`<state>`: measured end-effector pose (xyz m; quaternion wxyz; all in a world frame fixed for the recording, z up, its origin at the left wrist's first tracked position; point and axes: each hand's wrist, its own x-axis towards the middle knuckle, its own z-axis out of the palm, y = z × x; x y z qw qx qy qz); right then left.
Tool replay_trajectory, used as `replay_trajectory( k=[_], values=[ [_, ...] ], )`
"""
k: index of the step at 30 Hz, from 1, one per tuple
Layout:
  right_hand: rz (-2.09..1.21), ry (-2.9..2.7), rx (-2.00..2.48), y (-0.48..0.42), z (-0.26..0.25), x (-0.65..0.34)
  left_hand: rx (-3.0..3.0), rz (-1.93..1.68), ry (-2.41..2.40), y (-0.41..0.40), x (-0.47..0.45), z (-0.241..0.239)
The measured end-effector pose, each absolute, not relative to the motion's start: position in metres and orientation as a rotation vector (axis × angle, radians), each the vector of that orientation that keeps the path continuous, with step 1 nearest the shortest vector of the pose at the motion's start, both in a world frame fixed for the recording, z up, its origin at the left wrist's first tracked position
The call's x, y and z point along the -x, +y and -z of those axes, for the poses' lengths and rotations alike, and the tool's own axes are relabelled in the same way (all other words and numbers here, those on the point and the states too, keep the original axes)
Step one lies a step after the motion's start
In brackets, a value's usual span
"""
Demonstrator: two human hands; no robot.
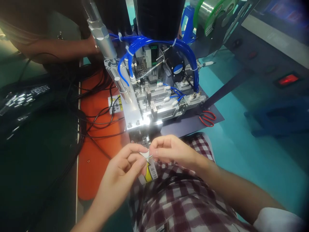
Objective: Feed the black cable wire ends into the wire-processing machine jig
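Note:
My left hand (126, 166) is closed, thumb and fingers pinching several thin wires (150, 157) of a light colour. From the other side my right hand (172, 150) meets it, its fingertips closed on the same wires. Both hands are just in front of the metal machine (161, 103), below its brightly lit front edge. A white and yellow label (151, 174) shows beneath the fingers. The far ends of the wires are hidden by the hands. A dark cable (177, 178) lies across the checked cloth on my lap.
Blue air tubes (166, 42) arch over the machine. Red-handled cutters (208, 118) lie to its right. Black cables (96, 119) cross the orange board (96, 177). A solder wire spool (212, 14) hangs at the top. Another person's arm (60, 50) reaches in at upper left.

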<state>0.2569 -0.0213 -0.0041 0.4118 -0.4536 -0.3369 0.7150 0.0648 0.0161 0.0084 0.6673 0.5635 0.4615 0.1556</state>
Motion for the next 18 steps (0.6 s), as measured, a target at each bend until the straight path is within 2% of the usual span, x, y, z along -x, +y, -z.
replay_trajectory(
  k=[3, 9, 18],
  values=[
    [-1.836, -0.893, 1.178, -0.02, 0.001, -0.263, -1.331, -0.348, 1.034, 0.013, -0.063, -0.008],
    [-1.642, -0.953, 1.303, -0.029, -0.002, -0.266, -1.462, -0.444, 1.077, 0.008, -0.067, -0.008],
    [-1.108, -1.278, 1.357, -0.041, 0.008, -0.248, -1.451, -0.444, 1.136, 0.01, -0.068, -0.009]
  ],
)
